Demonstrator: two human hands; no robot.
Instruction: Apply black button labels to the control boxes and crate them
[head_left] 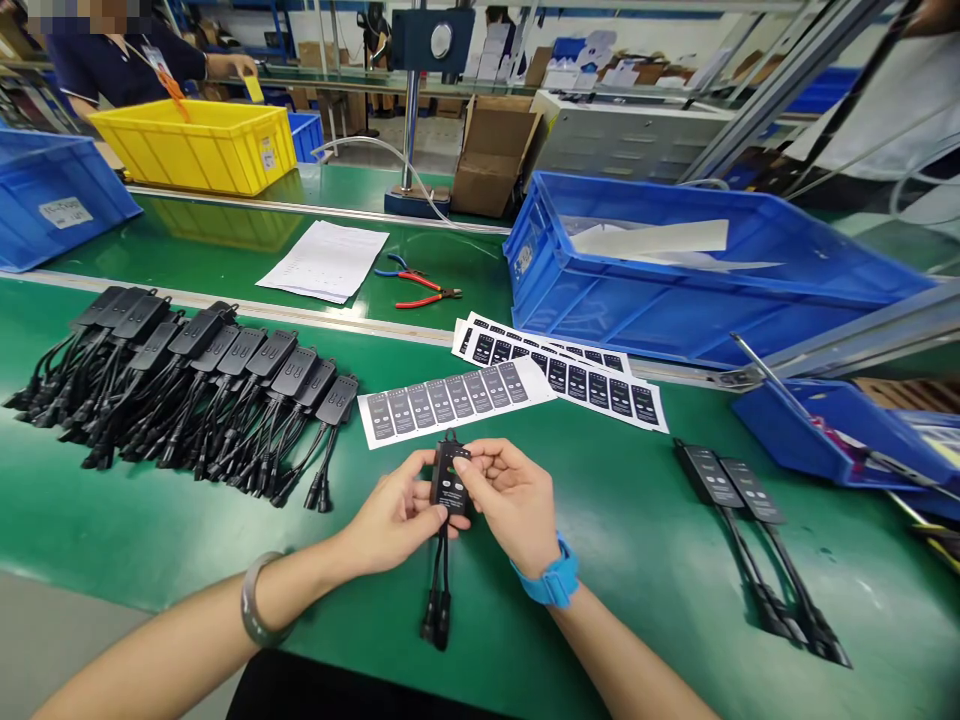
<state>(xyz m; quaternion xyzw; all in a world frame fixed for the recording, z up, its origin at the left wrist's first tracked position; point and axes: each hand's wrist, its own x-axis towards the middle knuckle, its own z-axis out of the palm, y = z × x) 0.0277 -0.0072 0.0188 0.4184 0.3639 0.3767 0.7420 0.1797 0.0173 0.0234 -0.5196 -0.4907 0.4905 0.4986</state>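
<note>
Between my two hands is a small black controller box [452, 492] with a printed label on its face and two short connector cables hanging down toward me. My left hand [401, 508] grips its left side and lower edge, thumb on the front. My right hand [511, 495] pinches its upper right, the thumb pressed on the label. Just beyond them lies a sheet of grey labels [442, 400], and more label sheets [577, 380] overlap behind it. To the left, several black controller boxes [247, 350] lie in a row with their cables toward me. Two labelled boxes [739, 485] rest at the right.
Pliers [427, 290] and papers [326, 260] lie on the green bench [600, 580]. A large blue bin [645, 290] stands behind the label sheets; a small blue tray [825, 440] is at the right. Across the bench, a person stands behind a yellow bin [202, 145].
</note>
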